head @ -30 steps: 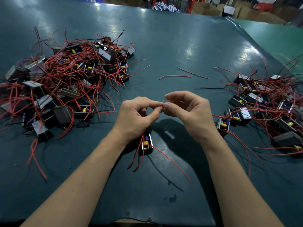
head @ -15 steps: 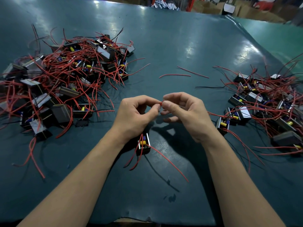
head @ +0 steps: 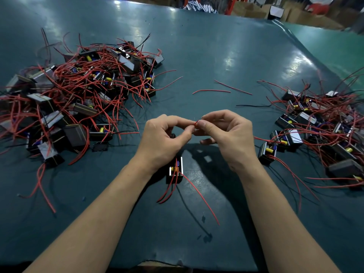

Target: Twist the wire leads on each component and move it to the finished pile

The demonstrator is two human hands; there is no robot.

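Red lead tip (head: pixel 196 123) now seen pinched between fingertips of left hand (head: pixel 165 138) and right hand (head: pixel 226 134); a second ago tip was hidden. Twist judged under way. Component (head: pixel 175 170) hangs below left wrist, above bench (head: pixel 216 56). Open room flanked by left pile (head: pixel 78 91) and right pile (head: pixel 319 123); near edge close to forearms.

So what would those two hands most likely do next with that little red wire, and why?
Probably keep rolling the wire tip. Both the left hand and right hand pinch one red lead at its end, while the component hangs below the left wrist, other leads dangling loose. It isn't ready for either pile yet.
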